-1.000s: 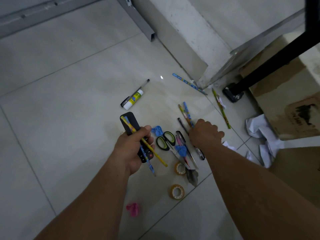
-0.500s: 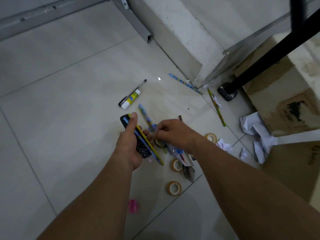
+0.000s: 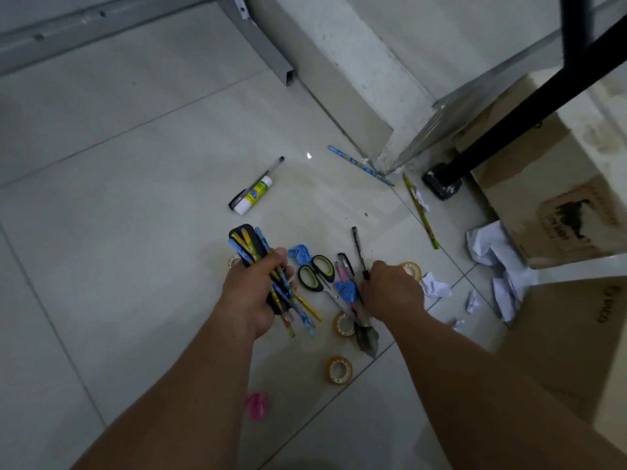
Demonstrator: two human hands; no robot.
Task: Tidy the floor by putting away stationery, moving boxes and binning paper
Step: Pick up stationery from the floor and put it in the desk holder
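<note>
My left hand (image 3: 256,295) grips a black case (image 3: 242,232) together with several blue and yellow pencils (image 3: 305,308). My right hand (image 3: 390,290) is down on the floor pile, its curled fingers pinching the lower end of a black pen (image 3: 357,247). Between my hands lie green-handled scissors (image 3: 317,273), pink pens and two blue sharpeners (image 3: 346,291). Several tape rolls (image 3: 339,369) lie around the pile. A glue stick (image 3: 254,195) and a black pen lie farther out. Crumpled white paper (image 3: 495,256) lies at the right.
A blue pencil (image 3: 359,166) and a green-yellow pencil (image 3: 420,212) lie near the wall corner. A black table leg (image 3: 441,181) stands beside two cardboard boxes (image 3: 543,184) at the right. A pink item (image 3: 256,405) lies on the tiles near my left forearm.
My right hand picked pencils from the floor, passed them into my left hand's bundle, then moved back right and down onto the black pen. The left hand kept its grip.
</note>
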